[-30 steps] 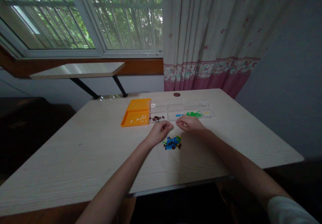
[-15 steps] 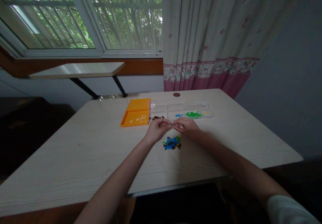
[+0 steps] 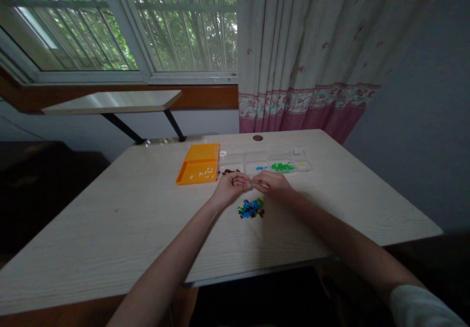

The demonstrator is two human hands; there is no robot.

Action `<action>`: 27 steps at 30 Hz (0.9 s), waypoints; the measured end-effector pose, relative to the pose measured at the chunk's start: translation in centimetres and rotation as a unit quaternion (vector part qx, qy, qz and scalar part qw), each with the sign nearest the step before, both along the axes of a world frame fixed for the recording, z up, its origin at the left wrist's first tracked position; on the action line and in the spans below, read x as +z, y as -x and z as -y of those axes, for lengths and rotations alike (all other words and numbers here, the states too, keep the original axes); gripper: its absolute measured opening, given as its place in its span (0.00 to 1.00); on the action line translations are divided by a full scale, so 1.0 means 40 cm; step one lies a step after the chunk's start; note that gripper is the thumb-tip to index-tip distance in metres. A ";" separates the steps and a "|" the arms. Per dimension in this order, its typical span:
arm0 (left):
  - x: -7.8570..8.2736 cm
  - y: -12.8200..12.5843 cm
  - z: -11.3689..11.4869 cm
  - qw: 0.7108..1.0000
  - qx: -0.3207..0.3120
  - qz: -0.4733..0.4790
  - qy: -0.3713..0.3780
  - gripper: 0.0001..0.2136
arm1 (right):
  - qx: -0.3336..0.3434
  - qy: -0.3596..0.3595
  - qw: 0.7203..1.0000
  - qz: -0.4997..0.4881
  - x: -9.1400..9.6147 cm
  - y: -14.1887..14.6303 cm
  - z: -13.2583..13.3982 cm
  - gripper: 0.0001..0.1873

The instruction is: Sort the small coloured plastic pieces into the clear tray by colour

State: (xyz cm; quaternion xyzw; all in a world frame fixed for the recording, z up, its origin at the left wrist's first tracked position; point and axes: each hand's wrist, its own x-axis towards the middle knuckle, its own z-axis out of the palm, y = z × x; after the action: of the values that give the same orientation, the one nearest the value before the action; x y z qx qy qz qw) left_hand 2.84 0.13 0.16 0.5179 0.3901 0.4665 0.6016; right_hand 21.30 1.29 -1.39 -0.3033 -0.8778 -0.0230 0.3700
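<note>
My left hand and my right hand meet fingertip to fingertip over the table, both pinching a tiny green piece between them. Just below them lies a small pile of blue, green and dark pieces. Behind the hands stands a clear compartment tray holding dark, blue, green and yellow pieces in separate sections. An orange tray with a few white pieces sits to its left.
The pale wooden table runs to a front edge near me and a right edge by the wall. A round cable hole is at the back. A window, a shelf and a curtain stand behind.
My hands came together from slightly apart and lifted a little, with a green piece now pinched between the fingertips. Since half a second ago nothing visibly moved.
</note>
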 end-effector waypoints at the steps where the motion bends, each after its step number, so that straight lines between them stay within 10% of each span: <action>1: -0.001 0.000 0.000 1.000 -0.003 0.005 0.002 0.16 | 0.000 -0.002 1.000 0.000 0.003 0.000 0.001 0.09; 8: -0.019 0.003 0.001 0.988 -0.009 -0.118 -0.094 0.12 | -0.022 -0.044 0.998 -0.041 0.041 -0.023 -0.003 0.09; 15: -0.023 0.000 0.017 0.884 -0.092 -0.349 -0.297 0.08 | -0.044 -0.088 0.990 -0.103 0.074 -0.054 -0.008 0.07; 27: -0.034 -0.004 0.012 0.838 -0.104 -0.426 -0.326 0.07 | -0.085 -0.085 0.988 -0.094 0.092 -0.115 -0.032 0.07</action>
State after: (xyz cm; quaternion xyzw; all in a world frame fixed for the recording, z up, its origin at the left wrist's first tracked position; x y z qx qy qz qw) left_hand 3.02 -0.35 -1.19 0.8691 0.3772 0.2348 0.2174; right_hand 25.89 2.58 2.28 -0.3454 -0.8050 -0.1007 0.4717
